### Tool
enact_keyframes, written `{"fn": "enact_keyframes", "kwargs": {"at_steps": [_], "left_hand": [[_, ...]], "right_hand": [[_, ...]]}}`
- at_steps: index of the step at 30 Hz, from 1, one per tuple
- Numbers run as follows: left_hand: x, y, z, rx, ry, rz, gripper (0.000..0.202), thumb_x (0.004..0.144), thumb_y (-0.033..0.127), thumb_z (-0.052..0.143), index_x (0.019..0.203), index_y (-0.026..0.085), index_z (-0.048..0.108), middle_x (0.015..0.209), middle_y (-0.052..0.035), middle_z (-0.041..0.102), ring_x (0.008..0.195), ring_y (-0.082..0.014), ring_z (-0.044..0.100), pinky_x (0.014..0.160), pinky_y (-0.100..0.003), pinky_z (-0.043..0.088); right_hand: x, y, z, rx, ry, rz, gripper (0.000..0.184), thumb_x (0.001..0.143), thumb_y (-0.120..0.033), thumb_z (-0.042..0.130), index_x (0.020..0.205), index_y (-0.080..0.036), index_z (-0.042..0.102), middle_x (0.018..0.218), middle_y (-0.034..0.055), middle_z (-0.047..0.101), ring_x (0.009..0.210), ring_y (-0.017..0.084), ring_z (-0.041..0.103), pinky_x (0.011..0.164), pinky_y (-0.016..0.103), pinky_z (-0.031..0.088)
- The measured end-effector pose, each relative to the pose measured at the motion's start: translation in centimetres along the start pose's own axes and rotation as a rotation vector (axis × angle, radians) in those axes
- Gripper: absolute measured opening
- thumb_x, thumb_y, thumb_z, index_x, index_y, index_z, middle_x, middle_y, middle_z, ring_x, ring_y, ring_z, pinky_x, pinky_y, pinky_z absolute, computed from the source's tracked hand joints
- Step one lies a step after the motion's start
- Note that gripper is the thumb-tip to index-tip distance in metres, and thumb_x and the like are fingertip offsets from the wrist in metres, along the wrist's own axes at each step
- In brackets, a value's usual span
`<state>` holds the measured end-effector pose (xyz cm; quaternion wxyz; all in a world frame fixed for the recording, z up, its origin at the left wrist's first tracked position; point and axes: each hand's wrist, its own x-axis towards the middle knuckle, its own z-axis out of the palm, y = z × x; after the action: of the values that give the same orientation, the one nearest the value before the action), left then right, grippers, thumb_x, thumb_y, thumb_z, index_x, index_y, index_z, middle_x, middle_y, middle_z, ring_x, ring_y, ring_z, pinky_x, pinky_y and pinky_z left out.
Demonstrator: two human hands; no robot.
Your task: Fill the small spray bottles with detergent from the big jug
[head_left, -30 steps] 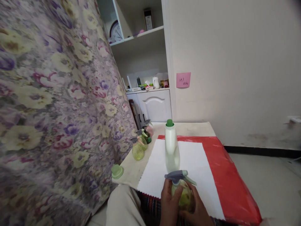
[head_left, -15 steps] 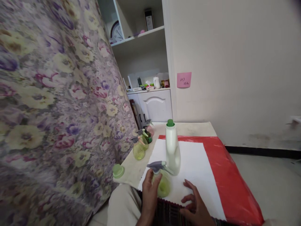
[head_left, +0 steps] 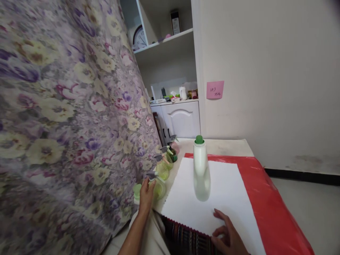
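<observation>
My left hand (head_left: 147, 196) is closed around the neck of a round yellow-green spray bottle (head_left: 159, 190) with a grey trigger head, at the table's left edge. Right beside it is a light green cap (head_left: 137, 191). My right hand (head_left: 225, 233) hovers over the near edge of the white sheet (head_left: 225, 184), holding nothing, its fingers apart and bent. Upright on that sheet stands a tall pale green jug (head_left: 202, 177) with an open neck and a green spout (head_left: 199, 139).
Several spray bottles (head_left: 162, 170) form a row along the table's left edge, by the floral curtain (head_left: 87, 127). Red plastic (head_left: 273, 198) covers the table's right side. Behind stand a white cabinet (head_left: 183, 120) and a wall with a pink note (head_left: 215, 90).
My left hand has carried the spray bottle leftward from the front of the jug to the row at the table's left edge. My right hand stays near the sheet's front edge.
</observation>
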<state>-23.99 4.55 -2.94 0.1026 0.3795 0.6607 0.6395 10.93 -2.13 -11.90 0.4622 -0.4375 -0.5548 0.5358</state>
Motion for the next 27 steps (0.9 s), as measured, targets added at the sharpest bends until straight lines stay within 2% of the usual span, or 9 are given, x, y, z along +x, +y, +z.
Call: {"fn": "enact_keyframes", "kwargs": {"at_steps": [8,12,18,22,27], "left_hand": [[2.5,-2.0,0.3,0.022,-0.015,-0.034,0.037,0.065,0.039,0.068,0.095,0.018,0.065,0.102,-0.0052,0.067,0.110,-0.0266,0.057,0.098,-0.039,0.042],[2.8,-2.6,0.6,0.029,-0.026,-0.047,0.035,0.067,0.036,0.067,0.096,0.017,0.064,0.102,-0.0061,0.068,0.109,-0.0284,0.057,0.099,-0.042,0.042],[3.2,-3.0,0.8,0.037,-0.028,-0.057,0.036,0.070,0.039,0.065,0.100,0.018,0.065,0.100,-0.0051,0.069,0.107,-0.0281,0.058,0.095,-0.040,0.044],[3.7,-3.4,1.0,0.033,-0.029,-0.069,0.042,0.071,0.038,0.063,0.108,0.017,0.062,0.107,-0.0071,0.068,0.110,-0.0282,0.057,0.099,-0.041,0.042],[3.8,-4.2,1.3,0.023,-0.039,-0.070,0.047,0.071,0.040,0.064,0.112,0.017,0.061,0.119,-0.0092,0.065,0.118,-0.0280,0.055,0.103,-0.040,0.040]], "right_hand": [[0.2,0.6,-0.1,0.019,-0.016,0.010,0.064,0.070,-0.037,0.066,0.128,-0.027,0.040,0.113,0.0097,0.063,0.066,0.016,0.063,0.047,0.026,0.042],[0.2,0.8,0.1,0.012,-0.004,0.032,0.064,0.070,-0.038,0.067,0.128,-0.027,0.041,0.106,0.0081,0.065,0.067,0.017,0.063,0.046,0.025,0.042],[0.1,0.9,0.3,0.016,0.006,0.045,0.062,0.071,-0.039,0.065,0.127,-0.027,0.043,0.101,0.0073,0.066,0.069,0.018,0.064,0.049,0.026,0.043],[0.0,0.6,0.4,0.014,0.011,0.053,0.061,0.070,-0.040,0.065,0.126,-0.028,0.044,0.103,0.0078,0.066,0.067,0.017,0.063,0.048,0.026,0.042],[0.0,0.3,0.3,0.007,0.001,0.069,0.062,0.069,-0.041,0.066,0.125,-0.028,0.044,0.094,0.0056,0.067,0.064,0.017,0.062,0.049,0.026,0.043]]}}
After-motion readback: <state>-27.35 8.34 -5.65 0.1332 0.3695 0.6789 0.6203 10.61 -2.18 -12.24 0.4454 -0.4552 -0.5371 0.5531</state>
